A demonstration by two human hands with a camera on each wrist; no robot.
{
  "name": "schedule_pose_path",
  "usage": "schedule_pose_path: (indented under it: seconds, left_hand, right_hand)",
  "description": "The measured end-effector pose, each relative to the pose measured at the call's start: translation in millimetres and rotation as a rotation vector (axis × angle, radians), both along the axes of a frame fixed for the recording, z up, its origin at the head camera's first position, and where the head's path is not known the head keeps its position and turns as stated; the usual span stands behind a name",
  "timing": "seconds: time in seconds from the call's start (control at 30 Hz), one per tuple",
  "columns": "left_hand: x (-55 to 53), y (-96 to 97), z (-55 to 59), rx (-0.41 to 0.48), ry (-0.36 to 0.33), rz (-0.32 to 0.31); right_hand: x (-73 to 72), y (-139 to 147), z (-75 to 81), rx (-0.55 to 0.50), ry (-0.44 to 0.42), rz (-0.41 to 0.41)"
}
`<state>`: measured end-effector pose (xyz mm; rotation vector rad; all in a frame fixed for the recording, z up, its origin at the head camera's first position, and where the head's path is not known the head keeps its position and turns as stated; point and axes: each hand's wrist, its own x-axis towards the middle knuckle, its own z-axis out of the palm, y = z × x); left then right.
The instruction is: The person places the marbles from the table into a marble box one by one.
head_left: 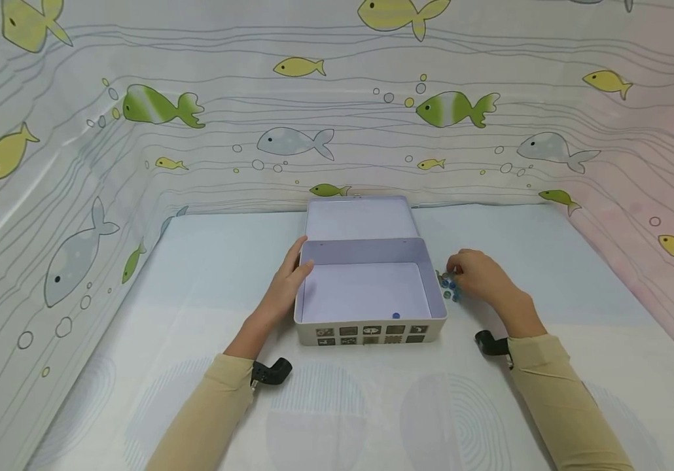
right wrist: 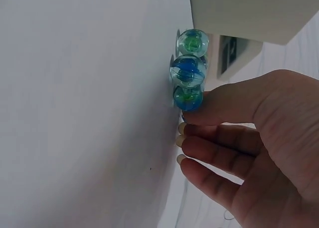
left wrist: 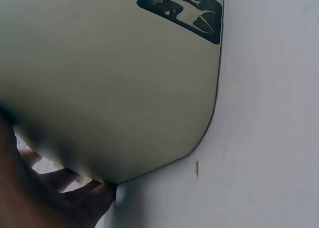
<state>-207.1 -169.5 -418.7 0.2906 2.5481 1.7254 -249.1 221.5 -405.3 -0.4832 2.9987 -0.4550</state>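
A pale lilac-lined tin box (head_left: 366,288) stands in the middle with its hinged lid (head_left: 362,219) raised at the back. My left hand (head_left: 284,284) holds the box's left wall, thumb over the rim and fingers along the outside. One blue marble (head_left: 396,316) lies inside, near the front wall. Just right of the box is a cluster of clear glass marbles (right wrist: 188,71) with blue and green swirls. Among them, my right hand (head_left: 478,275) has its thumb and fingertips drawn together; a sliver of blue glass shows at the thumb tip in the right wrist view.
The table (head_left: 195,261) has a pale cloth with faint circle patterns. A fish-printed curtain (head_left: 360,111) rises behind and along both sides. Small black wrist cameras (head_left: 272,371) sit on both forearms.
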Motion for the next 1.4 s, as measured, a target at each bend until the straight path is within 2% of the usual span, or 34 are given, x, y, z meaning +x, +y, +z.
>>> schedule_pose_path:
  seconds: [0.13,0.3,0.77,0.87,0.9,1.0,1.1,1.27,1.4]
  left_hand:
    - [0.9,0.1,-1.6,0.009,-0.003,0.01]
    - [0.4,-0.7,-1.8,0.005,-0.006,0.014]
    - [-0.5,-0.8,-0.8,-0.009,0.005,0.009]
    - [5.3,0.9,11.6,-0.004,-0.019,-0.002]
    - [5.4,0.9,11.7,-0.001,-0.018,-0.005]
    - [5.4,0.6,11.1,-0.001,-0.02,-0.002]
    - [-0.1,-1.0,-1.9,-0.006,0.004,0.01]
    - [0.0,-1.1,-2.0,-0.012,0.002,0.015]
    - [-0.4,-1.6,-2.1,-0.013,0.004,0.014]
  right_hand:
    - [0.6,0.1,1.6,0.0,0.001,-0.001]
    - [2.0,1.0,7.1,-0.005,0.046,0.015]
    - [20.9,-16.8,39.9,-0.071,0.173,0.078]
    - [25.1,-21.7,45.5,-0.086,0.177,0.09]
    - [26.8,-23.4,47.5,-0.094,0.177,0.098]
    - [31.5,-30.3,52.1,-0.105,0.18,0.12]
    - [36.2,-38.3,54.8,-0.118,0.193,0.152]
    - [40.6,-50.7,54.5,-0.134,0.239,0.205]
    - [44.4,-60.6,54.3,-0.144,0.243,0.229]
